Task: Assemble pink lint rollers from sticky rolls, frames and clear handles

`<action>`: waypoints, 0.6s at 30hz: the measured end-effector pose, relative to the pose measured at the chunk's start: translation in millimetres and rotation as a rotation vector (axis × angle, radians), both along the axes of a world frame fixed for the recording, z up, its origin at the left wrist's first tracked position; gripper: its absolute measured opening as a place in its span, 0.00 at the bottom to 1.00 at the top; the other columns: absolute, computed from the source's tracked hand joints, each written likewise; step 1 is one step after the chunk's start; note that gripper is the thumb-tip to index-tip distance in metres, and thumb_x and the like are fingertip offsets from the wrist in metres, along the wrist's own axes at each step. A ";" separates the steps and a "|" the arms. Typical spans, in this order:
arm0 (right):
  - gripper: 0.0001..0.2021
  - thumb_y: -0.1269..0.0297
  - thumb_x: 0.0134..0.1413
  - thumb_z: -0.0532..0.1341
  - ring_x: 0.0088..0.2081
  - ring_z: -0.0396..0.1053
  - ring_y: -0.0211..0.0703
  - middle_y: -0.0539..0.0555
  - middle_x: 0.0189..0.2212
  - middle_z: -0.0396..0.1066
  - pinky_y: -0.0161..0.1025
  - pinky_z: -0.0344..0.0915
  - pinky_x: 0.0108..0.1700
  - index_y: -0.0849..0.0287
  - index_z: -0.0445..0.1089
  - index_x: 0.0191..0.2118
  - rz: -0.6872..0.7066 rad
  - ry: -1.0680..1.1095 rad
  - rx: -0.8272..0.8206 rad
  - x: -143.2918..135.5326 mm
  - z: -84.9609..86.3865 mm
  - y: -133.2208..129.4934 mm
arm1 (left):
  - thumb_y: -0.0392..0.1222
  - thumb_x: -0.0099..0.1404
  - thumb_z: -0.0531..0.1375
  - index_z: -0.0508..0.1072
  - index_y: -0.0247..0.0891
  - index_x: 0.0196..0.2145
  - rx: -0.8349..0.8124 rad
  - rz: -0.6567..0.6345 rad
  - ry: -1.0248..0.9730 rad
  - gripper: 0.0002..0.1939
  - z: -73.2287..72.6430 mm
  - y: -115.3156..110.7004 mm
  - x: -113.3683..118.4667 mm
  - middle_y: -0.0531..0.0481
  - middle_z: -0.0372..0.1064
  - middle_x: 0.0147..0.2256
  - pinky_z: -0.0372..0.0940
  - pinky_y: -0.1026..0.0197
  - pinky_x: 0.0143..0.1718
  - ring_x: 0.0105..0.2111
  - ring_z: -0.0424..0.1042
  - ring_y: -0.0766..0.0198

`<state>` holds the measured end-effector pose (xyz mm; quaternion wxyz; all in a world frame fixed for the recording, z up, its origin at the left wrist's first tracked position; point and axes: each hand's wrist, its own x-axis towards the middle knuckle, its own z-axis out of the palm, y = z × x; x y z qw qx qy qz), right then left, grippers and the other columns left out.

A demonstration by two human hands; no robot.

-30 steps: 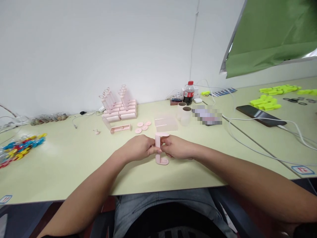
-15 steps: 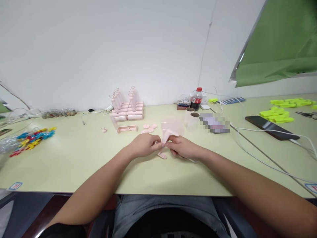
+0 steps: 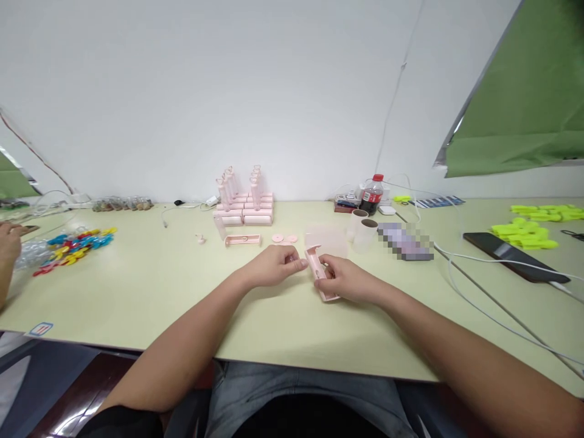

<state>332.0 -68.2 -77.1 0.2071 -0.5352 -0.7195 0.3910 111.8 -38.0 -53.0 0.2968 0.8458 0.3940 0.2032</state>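
My right hand [image 3: 343,277] grips a long pink frame [image 3: 314,263], hollow side showing, tilted over the table. Close by on its left, my left hand [image 3: 274,266] has curled fingers and its thumb pointing at the frame; a small thing may be inside, too hidden to name. A similar pink frame [image 3: 243,240] lies beyond my left hand, beside pink discs [image 3: 278,238]. Behind my right hand is a translucent sheet or box [image 3: 326,238]. Pink boxes [image 3: 258,216] stand stacked near the wall, with clear tubes [image 3: 255,193] upright on them.
Two cups [image 3: 365,234], a cola bottle [image 3: 372,194] and a black phone [image 3: 513,257] with white cables are on the right, near yellow-green pieces [image 3: 524,234]. Colourful pieces [image 3: 77,249] lie left. Another person's hand [image 3: 8,243] shows at the left edge.
The pink frame has turned in my right hand, so its hollow side shows, and my left hand has moved off it. The view has shifted left; another person's hand has appeared.
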 end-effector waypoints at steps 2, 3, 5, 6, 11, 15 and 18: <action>0.07 0.63 0.48 0.61 0.25 0.62 0.37 0.47 0.26 0.66 0.34 0.53 0.26 0.58 0.63 0.33 0.028 -0.123 0.051 6.7 3.8 0.9 | 0.55 0.65 0.55 0.63 0.38 0.29 -0.020 0.086 -0.013 0.17 3.8 2.8 -5.9 0.56 0.59 0.25 0.51 0.63 0.26 0.25 0.57 0.67; 0.06 0.64 0.48 0.60 0.25 0.63 0.37 0.48 0.26 0.67 0.34 0.53 0.26 0.58 0.64 0.32 0.053 -0.165 0.063 9.7 6.3 1.1 | 0.52 0.64 0.56 0.63 0.39 0.31 -0.032 0.123 -0.019 0.14 5.2 4.3 -9.0 0.56 0.59 0.26 0.52 0.64 0.26 0.25 0.58 0.67; 0.03 0.65 0.49 0.59 0.24 0.64 0.38 0.49 0.26 0.69 0.35 0.52 0.26 0.58 0.66 0.31 0.109 -0.226 0.066 14.5 11.4 1.1 | 0.45 0.62 0.56 0.62 0.40 0.34 -0.056 0.170 -0.020 0.07 6.6 7.2 -14.8 0.56 0.60 0.28 0.53 0.64 0.26 0.27 0.60 0.66; 0.03 0.65 0.49 0.60 0.24 0.64 0.39 0.50 0.26 0.70 0.35 0.52 0.26 0.58 0.67 0.30 0.128 -0.251 0.068 16.1 13.7 1.1 | 0.41 0.60 0.56 0.62 0.40 0.36 -0.068 0.177 -0.014 0.06 6.6 8.6 -17.2 0.56 0.60 0.29 0.54 0.64 0.27 0.27 0.60 0.66; 0.09 0.59 0.49 0.62 0.26 0.65 0.42 0.53 0.26 0.72 0.36 0.54 0.29 0.59 0.74 0.33 0.073 -0.342 0.175 18.6 18.3 3.2 | 0.35 0.57 0.55 0.63 0.39 0.41 -0.031 0.175 0.043 0.12 1.7 14.5 -22.0 0.52 0.65 0.33 0.58 0.63 0.29 0.31 0.64 0.64; 0.13 0.56 0.52 0.60 0.32 0.69 0.45 0.55 0.33 0.76 0.37 0.58 0.33 0.58 0.76 0.37 0.047 -0.360 0.242 18.8 15.1 6.1 | 0.41 0.62 0.55 0.69 0.39 0.49 0.036 0.121 0.072 0.17 -2.0 17.2 -22.5 0.49 0.69 0.39 0.62 0.61 0.35 0.34 0.67 0.62; 0.12 0.58 0.52 0.61 0.35 0.71 0.47 0.57 0.37 0.76 0.37 0.59 0.35 0.59 0.77 0.38 0.062 -0.376 0.261 18.1 10.5 7.4 | 0.48 0.66 0.53 0.65 0.44 0.59 0.002 0.099 0.070 0.25 -2.5 18.1 -25.3 0.48 0.71 0.42 0.63 0.60 0.37 0.35 0.70 0.62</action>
